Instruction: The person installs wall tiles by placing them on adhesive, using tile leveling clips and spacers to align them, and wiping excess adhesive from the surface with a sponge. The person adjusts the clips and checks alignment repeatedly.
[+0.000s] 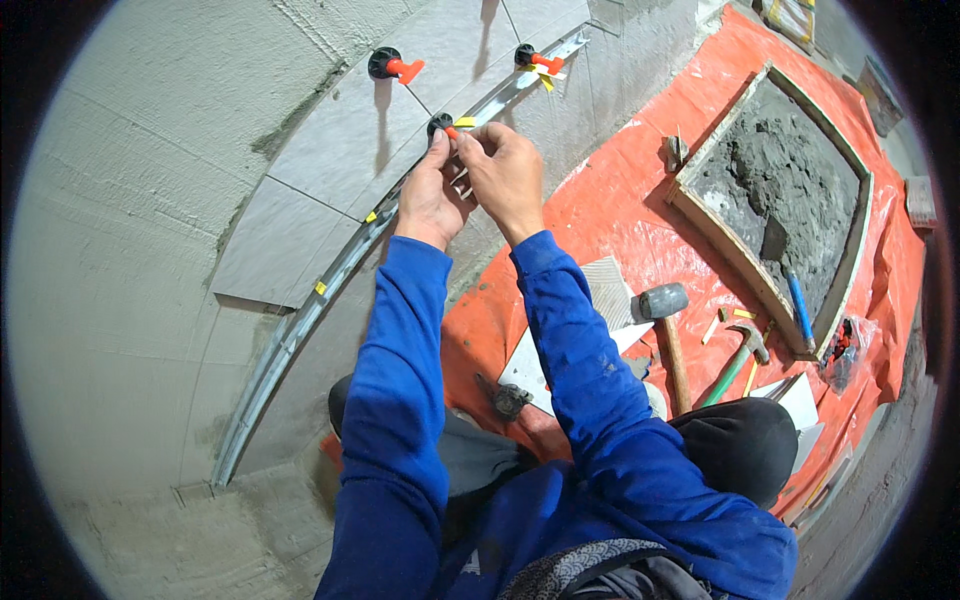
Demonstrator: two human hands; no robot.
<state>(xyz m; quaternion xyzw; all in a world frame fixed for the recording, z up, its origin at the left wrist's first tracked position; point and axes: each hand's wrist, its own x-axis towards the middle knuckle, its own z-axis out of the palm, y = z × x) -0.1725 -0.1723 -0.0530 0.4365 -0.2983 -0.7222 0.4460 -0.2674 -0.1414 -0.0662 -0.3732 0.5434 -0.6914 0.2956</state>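
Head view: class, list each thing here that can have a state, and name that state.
Left hand, fingertips holding nearest clip
Right hand, pinching its red handle
Other two clips, standing out from tiles
Rail, along tiles' lower edge
Tray, holding mortar
Mallet, lying down
Hammer, lying down
Sheet, spread, wrinkled

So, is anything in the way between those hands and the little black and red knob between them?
Nothing visible: the left hand and right hand both have fingertips at the knob. A yellow tab sticks out beside it, not in between.
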